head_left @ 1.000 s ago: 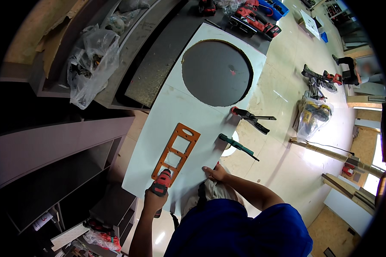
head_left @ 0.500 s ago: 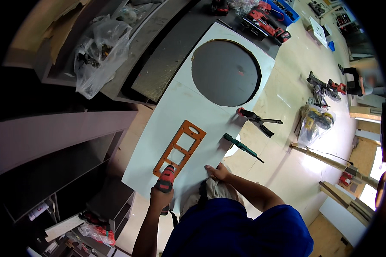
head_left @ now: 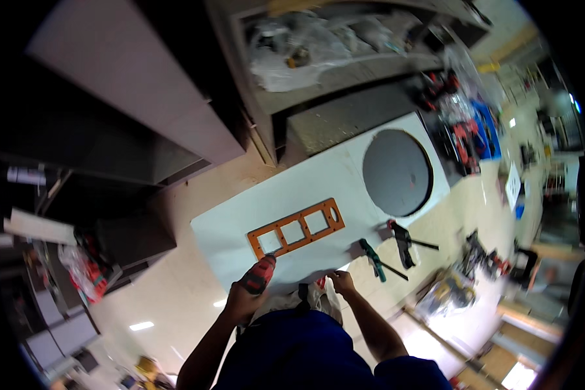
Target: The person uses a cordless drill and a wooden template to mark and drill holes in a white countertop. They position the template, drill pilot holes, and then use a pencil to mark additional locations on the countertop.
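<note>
The left hand [head_left: 244, 301] wraps the drill [head_left: 259, 275], its nose by the template [head_left: 305, 227], toward the panel's [head_left: 341, 182] near left corner. The right hand [head_left: 342, 283] is at the near edge; blur obscures its grip. The drill seems heavy, rigid, best gripped by its handle.

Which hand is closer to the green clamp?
Right. The right hand is by the white board's near edge, just left of the green clamp; the left hand, gripping the red drill, is farther left.
</note>
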### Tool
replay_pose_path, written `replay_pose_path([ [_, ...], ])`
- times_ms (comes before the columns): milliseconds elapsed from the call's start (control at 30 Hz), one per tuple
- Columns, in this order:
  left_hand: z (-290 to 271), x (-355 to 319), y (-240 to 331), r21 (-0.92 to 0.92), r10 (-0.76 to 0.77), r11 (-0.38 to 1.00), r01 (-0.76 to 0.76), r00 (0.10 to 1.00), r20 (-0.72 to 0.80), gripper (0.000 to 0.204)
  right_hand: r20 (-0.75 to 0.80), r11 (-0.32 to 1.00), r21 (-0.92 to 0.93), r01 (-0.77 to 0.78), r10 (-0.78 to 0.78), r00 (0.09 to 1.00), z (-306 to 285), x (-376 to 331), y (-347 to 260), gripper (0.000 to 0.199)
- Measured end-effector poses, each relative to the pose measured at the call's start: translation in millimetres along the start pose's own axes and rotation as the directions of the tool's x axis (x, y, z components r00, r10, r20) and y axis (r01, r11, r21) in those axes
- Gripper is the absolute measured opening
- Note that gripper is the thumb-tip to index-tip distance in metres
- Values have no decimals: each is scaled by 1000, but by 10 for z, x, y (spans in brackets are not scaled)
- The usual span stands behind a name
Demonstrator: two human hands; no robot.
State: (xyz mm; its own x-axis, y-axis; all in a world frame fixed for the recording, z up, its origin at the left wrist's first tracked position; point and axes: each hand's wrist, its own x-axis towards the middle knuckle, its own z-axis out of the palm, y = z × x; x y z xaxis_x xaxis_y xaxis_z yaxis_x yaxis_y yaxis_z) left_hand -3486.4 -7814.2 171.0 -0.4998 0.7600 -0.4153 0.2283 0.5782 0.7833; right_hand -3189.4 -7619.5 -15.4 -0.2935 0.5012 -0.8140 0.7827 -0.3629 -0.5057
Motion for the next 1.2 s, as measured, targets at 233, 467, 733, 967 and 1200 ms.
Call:
replay_pose_path([
  [233, -426, -1080, -662, -233, -472, 863, 447, 880, -60, 35, 150, 886, 412, 214, -297, 943, -45, -181, -147, 42],
  [467, -413, -1774, -1403, -350, -406, 884, 311, 881, -242, 38, 371, 946, 323, 41, -166, 914, 612, -605, -1180, 30],
  [733, -663, -1847, -1275, -399, 217, 860, -318, 936, -278, 37, 406, 690, 723, 47, -479, 779, 1618, -1670, -2123, 23],
  [967, -696, -1704, -1270, -453, 340, 822, -346, 935, -98, 49, 322, 510, 860, -32, -492, 809, 1727, -2234, -2257, 22],
  [1200, -757, -1400, -752, -328, 464, 811, -484, 874, -144, 41, 17, 282, 952, 122, -446, 895, 1340, -2077, -2184, 17],
])
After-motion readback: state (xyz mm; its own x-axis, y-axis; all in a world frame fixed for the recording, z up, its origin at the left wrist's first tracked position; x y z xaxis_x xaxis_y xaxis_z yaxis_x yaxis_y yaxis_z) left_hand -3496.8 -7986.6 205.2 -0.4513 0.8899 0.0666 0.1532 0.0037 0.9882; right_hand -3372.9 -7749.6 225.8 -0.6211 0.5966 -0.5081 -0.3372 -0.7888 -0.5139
